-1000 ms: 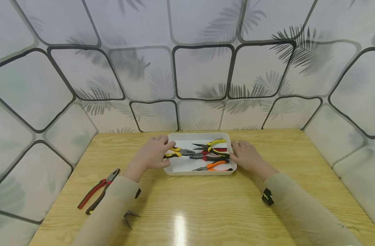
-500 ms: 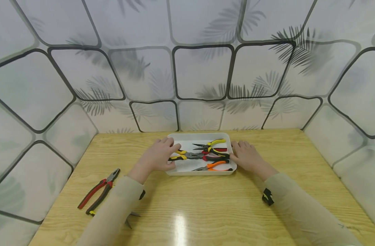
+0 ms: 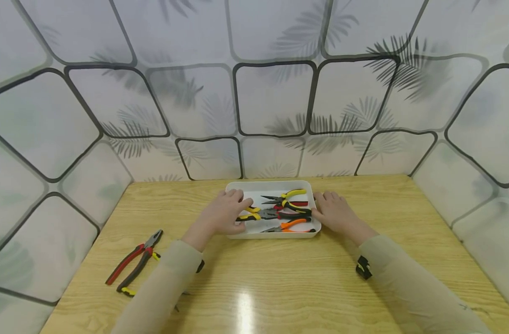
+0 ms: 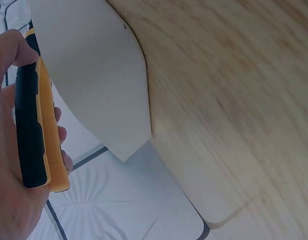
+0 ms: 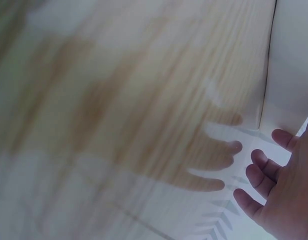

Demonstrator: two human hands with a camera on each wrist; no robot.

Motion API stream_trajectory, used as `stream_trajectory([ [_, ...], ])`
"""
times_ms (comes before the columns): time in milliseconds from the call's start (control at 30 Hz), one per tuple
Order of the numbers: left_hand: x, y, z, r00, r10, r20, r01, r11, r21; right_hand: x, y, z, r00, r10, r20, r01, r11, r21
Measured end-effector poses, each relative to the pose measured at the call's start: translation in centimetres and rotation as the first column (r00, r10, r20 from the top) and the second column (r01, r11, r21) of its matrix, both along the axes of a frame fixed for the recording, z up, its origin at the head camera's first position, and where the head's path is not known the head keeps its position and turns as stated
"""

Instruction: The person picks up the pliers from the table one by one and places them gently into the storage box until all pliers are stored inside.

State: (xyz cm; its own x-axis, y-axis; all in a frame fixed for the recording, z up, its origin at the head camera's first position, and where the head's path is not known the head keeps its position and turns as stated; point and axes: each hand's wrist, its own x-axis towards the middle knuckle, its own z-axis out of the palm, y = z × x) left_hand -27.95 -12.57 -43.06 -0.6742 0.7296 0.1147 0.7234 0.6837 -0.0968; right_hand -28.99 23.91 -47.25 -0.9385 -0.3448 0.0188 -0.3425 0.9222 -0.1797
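My left hand (image 3: 225, 213) grips pliers with yellow and black handles (image 4: 36, 125), their dark jaws pointing right over the white tray (image 3: 275, 235). In the left wrist view, thumb and fingers wrap both handles beside the tray wall. The jaw end overlaps red-and-black pliers (image 3: 289, 215) in the tray. Above these lie yellow-and-black needle-nose pliers (image 3: 294, 192), and below them orange-handled pliers (image 3: 294, 224). My right hand (image 3: 334, 211) rests at the tray's right end with its thumb at the rim. Its fingers are relaxed in the right wrist view (image 5: 289, 185).
On the wooden table (image 3: 254, 278) at left lie large red-and-black pliers (image 3: 135, 260). A yellow-handled tool (image 3: 129, 292) is mostly hidden under my left forearm. A patterned wall covering (image 3: 275, 102) encloses the table's back and sides.
My left hand has moved right with the yellow-and-black pliers, bringing their jaws further over the tray and onto the red-and-black pliers in view. My right hand has stayed in place.
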Motion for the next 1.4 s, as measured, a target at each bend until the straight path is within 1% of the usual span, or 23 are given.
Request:
stream_trajectory([
  [167,0.0,0.5,-0.3,1.000,0.003,-0.004,-0.003,1.000,-0.021,0.0,0.0,0.0,1.000,0.003,-0.008,-0.003,1.000,0.000],
  [300,-0.1,1.0,-0.3,1.000,0.008,0.010,-0.007,0.999,-0.045,0.0,0.0,0.1,1.000,0.002,-0.012,-0.002,1.000,-0.005],
  [567,0.0,1.6,-0.7,1.000,-0.008,0.028,0.009,0.999,-0.037,0.0,0.0,-0.2,1.000,0.011,-0.018,-0.011,1.000,-0.025],
  [800,-0.2,2.0,-0.9,0.999,0.007,0.046,-0.005,0.999,-0.043,0.2,-0.1,0.0,1.000,0.009,-0.023,-0.010,1.000,-0.020],
  [967,-0.2,2.1,-0.8,0.998,0.011,0.061,-0.009,0.999,-0.038,0.0,-0.1,-0.1,1.000,0.000,-0.018,0.000,1.000,-0.019],
  [1200,-0.2,2.3,-0.7,0.996,0.022,0.090,-0.019,0.999,-0.038,0.0,-0.1,0.0,1.000,0.008,-0.021,-0.008,1.000,-0.015],
  [1400,-0.2,2.6,-0.6,0.992,0.030,0.121,-0.024,0.998,-0.054,-0.1,0.0,-0.2,1.000,0.005,-0.011,-0.005,1.000,-0.015],
])
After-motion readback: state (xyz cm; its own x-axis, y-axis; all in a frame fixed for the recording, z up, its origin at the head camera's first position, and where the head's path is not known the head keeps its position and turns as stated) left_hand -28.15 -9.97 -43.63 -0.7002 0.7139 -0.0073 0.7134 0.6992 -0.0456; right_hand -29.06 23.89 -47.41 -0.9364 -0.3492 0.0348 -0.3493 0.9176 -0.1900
